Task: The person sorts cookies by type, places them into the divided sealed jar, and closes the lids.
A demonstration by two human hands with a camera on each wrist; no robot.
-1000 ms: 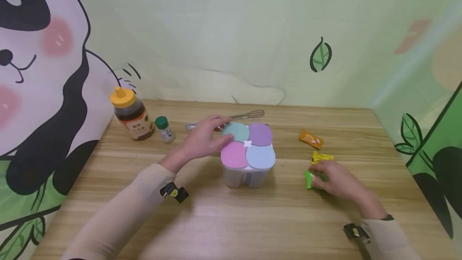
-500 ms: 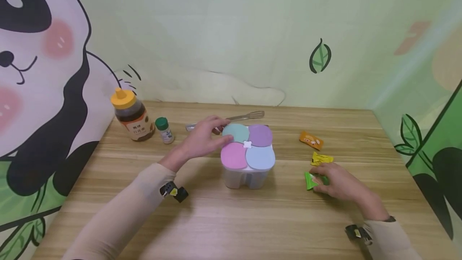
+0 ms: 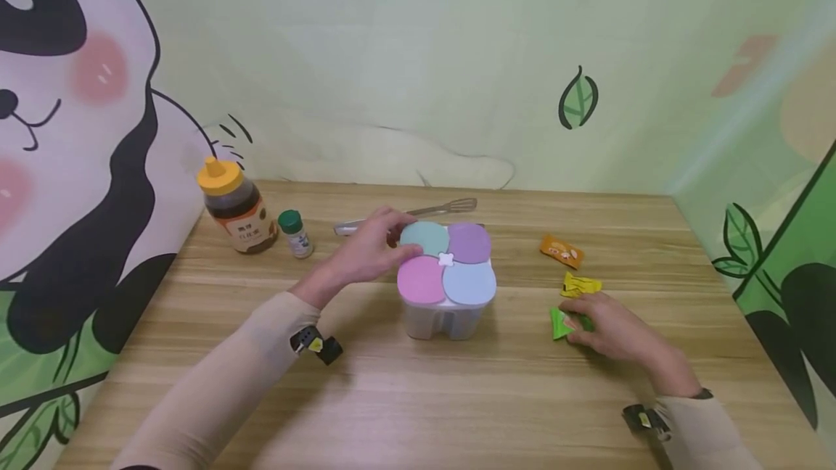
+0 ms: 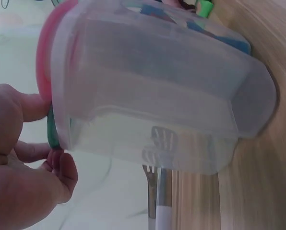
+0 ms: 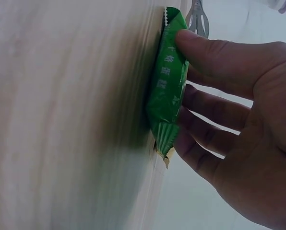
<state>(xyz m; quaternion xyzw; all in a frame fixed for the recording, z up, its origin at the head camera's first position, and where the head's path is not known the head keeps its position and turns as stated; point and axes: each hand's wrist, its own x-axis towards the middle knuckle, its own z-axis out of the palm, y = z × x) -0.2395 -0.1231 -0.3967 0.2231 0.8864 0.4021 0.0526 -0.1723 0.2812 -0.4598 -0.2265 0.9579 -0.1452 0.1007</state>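
Observation:
A clear plastic container [image 3: 442, 319] with a four-petal lid stands mid-table. My left hand [image 3: 372, 246] is at its back left corner, pinching the teal lid petal [image 3: 424, 239]; the thumb lies on top and the fingers curl at the edge. In the left wrist view something blue [image 4: 232, 44] shows through the far side. On the right, my right hand [image 3: 610, 326] grips a green snack packet [image 5: 168, 81] lying on the table, thumb on the near side and fingers behind. A yellow packet [image 3: 581, 284] lies just beyond that hand, and an orange packet [image 3: 562, 252] farther back.
A honey bottle [image 3: 247, 220] with a yellow cap stands at the back left, beside a small green-capped shaker [image 3: 296, 234]. Behind the container lie a slotted metal utensil [image 3: 460, 205] and a fork [image 4: 151, 181]. A printed backdrop [image 3: 366, 78] borders the table [image 3: 418, 405].

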